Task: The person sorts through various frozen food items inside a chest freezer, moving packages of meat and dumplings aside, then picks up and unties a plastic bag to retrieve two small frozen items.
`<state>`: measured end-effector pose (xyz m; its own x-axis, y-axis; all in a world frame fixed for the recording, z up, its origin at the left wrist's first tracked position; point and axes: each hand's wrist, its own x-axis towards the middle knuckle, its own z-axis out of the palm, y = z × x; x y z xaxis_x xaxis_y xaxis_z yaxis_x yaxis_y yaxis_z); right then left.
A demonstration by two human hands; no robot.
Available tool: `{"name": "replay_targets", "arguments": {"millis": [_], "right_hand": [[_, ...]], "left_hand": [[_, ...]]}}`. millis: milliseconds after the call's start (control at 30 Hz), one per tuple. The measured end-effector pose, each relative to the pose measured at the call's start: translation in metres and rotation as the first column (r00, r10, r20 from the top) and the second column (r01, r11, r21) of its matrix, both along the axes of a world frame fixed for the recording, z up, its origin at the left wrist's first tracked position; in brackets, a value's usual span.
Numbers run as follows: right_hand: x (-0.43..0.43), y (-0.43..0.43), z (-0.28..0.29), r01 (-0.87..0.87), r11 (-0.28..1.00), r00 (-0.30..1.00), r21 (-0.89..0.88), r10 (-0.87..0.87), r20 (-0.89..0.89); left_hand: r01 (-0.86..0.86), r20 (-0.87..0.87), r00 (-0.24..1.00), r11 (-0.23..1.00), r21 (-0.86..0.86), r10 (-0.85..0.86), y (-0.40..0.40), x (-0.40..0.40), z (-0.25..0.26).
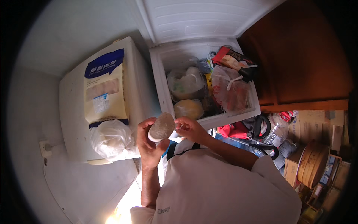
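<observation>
My left hand (151, 151) is wrapped around a greyish-brown oval object (162, 126) with a paler lower edge; what it is I cannot tell. Close to its right side, the fingers of my right hand (190, 128) are half curled, and whether they pinch anything is unclear. Just beyond both hands stands a white chest freezer (160, 89) with its lid (193, 19) raised. Inside are a clear plastic bag of food (186, 84), a yellowish wrapped lump (188, 109), a tied translucent bag (232, 86) and a black and red food packet (235, 63).
Left of the freezer, a white appliance (72, 112) bears a cream and blue food packet (106, 92) and a knotted white plastic bag (112, 140). A brown wooden panel (302, 56) borders the right side. Below it are cardboard boxes (310, 123), plastic bottles (275, 128) and a bamboo steamer (313, 165).
</observation>
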<state>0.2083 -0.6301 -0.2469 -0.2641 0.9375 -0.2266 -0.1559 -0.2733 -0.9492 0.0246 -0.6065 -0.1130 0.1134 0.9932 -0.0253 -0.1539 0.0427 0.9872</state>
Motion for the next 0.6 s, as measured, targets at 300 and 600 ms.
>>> {"name": "replay_targets", "arguments": {"millis": [300,600], "right_hand": [[0.072,0.070,-0.115,0.284,0.958,0.882,-0.027,-0.250,0.400],[0.133,0.237,-0.250,0.185,0.864,0.426,0.468,-0.499,0.755]], "left_hand": [[0.081,-0.078,0.993,0.995,-0.053,-0.085,0.005,0.019,-0.061],[0.192,0.088,0.981,0.922,-0.336,-0.172,-0.036,0.065,-0.135]]}}
